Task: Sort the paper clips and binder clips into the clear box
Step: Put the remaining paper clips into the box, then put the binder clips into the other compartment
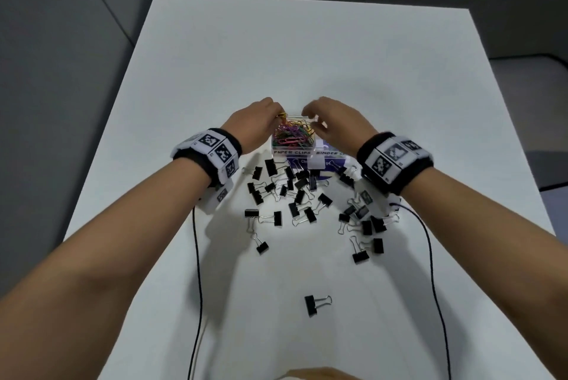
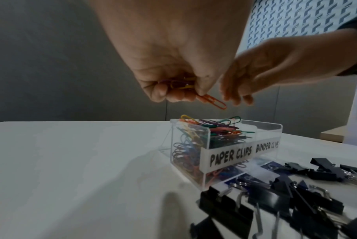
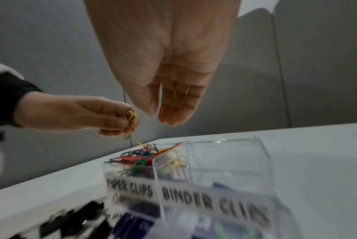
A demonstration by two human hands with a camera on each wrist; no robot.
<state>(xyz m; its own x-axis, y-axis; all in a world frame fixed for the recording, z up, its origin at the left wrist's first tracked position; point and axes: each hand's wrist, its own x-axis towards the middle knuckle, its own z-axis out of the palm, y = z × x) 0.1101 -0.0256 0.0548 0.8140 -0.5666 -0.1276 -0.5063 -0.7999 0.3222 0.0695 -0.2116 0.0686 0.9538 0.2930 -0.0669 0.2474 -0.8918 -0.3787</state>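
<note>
Paper clips (image 2: 179,84) that we grip in our curled left hand (image 1: 256,124) hang directly above the full "PAPER CLIPS" compartment (image 2: 196,145) of the clear box (image 3: 230,163), nearer than our relaxed, empty right hand (image 1: 333,121) just beside.

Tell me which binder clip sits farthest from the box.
The lone binder clip nearest the person, lying by itself on the table, well apart from the scatter of other binder clips just in front of the clear box.
</note>
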